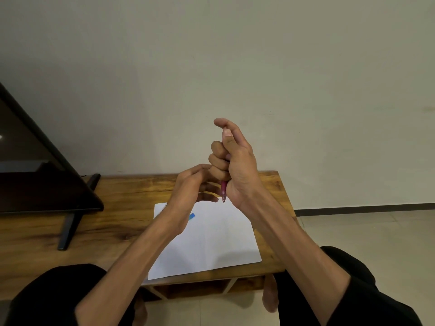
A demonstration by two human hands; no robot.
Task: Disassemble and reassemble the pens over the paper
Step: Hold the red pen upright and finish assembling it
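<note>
My right hand [235, 165] is raised above the table and closed in a fist around a pink pen [223, 191], which stands upright with its tip pointing down; my thumb rests on its top end. Just left of it and a little lower, my left hand [190, 187] has its fingers curled loosely near the pen's tip, and I cannot tell if they hold a small part. Below both hands a white sheet of paper [211, 238] lies on the wooden table [122, 208]. A small blue pen piece [191, 216] lies on the paper, partly hidden by my left wrist.
A dark television on angled feet [42, 175] stands on the table's left part. A pale wall rises behind the table. A tiled floor [364, 231] lies to the right. My knees in black trousers and my bare feet are at the bottom edge.
</note>
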